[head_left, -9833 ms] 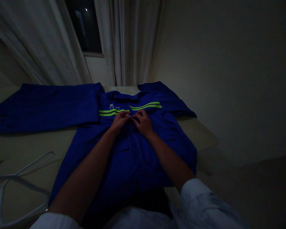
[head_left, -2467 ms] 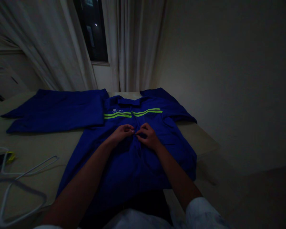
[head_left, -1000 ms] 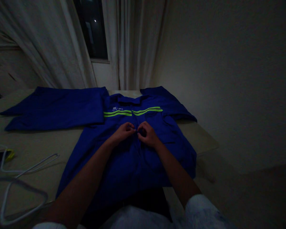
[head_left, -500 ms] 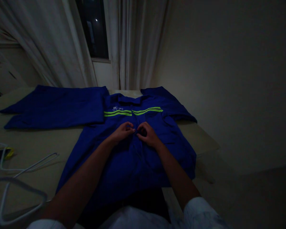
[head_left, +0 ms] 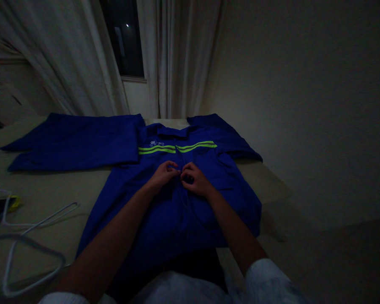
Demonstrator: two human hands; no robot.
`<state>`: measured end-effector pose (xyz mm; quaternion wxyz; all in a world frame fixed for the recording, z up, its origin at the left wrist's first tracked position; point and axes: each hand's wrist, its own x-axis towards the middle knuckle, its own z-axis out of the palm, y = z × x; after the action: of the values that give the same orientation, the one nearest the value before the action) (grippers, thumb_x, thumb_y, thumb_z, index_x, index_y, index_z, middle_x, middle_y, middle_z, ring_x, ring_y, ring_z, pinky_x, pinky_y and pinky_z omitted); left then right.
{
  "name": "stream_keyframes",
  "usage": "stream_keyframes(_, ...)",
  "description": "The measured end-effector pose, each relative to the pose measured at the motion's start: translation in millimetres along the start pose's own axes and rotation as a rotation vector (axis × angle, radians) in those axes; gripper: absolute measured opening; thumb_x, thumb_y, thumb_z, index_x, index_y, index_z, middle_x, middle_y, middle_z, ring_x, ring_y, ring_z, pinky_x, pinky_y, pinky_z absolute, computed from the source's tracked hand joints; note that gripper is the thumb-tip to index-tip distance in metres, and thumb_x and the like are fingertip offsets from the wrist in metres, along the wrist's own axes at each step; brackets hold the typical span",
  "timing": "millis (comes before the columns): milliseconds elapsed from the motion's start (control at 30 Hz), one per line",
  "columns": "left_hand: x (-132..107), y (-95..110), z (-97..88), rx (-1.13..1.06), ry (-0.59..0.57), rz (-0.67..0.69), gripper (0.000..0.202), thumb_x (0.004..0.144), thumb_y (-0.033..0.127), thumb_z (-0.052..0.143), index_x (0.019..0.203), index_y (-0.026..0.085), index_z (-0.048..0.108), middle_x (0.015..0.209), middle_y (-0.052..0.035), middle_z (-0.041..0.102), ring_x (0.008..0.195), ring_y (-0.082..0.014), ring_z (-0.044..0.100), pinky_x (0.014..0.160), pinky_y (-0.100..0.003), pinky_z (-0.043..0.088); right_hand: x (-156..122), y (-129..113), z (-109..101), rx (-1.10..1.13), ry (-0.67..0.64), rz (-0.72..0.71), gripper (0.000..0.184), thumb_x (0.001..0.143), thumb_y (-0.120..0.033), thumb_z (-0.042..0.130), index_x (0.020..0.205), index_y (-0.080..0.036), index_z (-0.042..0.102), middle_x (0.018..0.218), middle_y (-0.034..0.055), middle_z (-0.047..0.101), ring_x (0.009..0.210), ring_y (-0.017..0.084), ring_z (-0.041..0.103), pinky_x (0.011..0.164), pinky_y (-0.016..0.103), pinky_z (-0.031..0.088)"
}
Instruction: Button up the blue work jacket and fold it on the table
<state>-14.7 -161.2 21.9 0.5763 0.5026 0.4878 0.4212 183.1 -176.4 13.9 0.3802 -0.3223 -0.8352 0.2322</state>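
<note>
A blue work jacket with lime-green chest stripes lies front side up, its collar toward the window. At the middle of its front, just below the stripes, my left hand pinches one edge of the front opening. Close against it, my right hand has thumb and fingers curled together on the other edge. The fingertips of both hands nearly meet. Whatever small fastener may lie between them is too dark to make out. To the left rest folded blue trousers, overlapping the jacket's side.
White wire hangers lie on the pale table at the left, beside a dark object with a yellow part. Pale curtains hang behind the table around a dark window. A wall stands at the right.
My right hand's fingers have drawn in slightly toward my left fingertips at the jacket's front opening. The jacket and trousers lie as before, with a slight shift of the view.
</note>
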Motion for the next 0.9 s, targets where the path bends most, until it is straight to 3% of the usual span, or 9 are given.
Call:
stream_keyframes(267, 4.1, -1.1, -4.5, 0.025, -0.029, -0.007, 0.045, 0.061, 0.039, 0.082, 0.096, 0.020, 0.063, 0.072, 0.0011, 0.068, 0.056, -0.0123, 0.055, 0.052, -0.023, 0.037, -0.7, -1.6, -0.5, -0.011, 0.060, 0.020, 0.028, 0.082, -0.011, 0.071, 0.107, -0.023, 0.069, 0.115, 0.0056, 0.057, 0.084, 0.015, 0.058, 0.073, 0.028, 0.052)
stream_keyframes(500, 4.1, -2.2, -1.2, 0.032, -0.006, -0.013, 0.040, 0.062, 0.037, 0.081, 0.093, 0.021, 0.063, 0.065, 0.0038, 0.063, 0.053, -0.0118, 0.053, 0.050, -0.023, 0.035, -0.7, 0.6, 0.9, 0.009, 0.060, 0.003, 0.021, 0.082, -0.012, 0.070, 0.099, -0.023, 0.072, 0.114, 0.0051, 0.057, 0.083, 0.014, 0.058, 0.071, 0.027, 0.052)
stream_keyframes(900, 3.3, -7.6, 2.0, 0.072, -0.015, 0.041, 0.041, 0.067, 0.038, 0.080, 0.098, 0.020, 0.060, 0.071, 0.0017, 0.068, 0.051, -0.0108, 0.052, 0.050, -0.022, 0.034, 0.9, 4.8, 3.4, -0.011, 0.050, 0.009, 0.016, 0.080, -0.011, 0.071, 0.094, -0.021, 0.068, 0.104, 0.0042, 0.056, 0.088, 0.016, 0.058, 0.079, 0.029, 0.050)
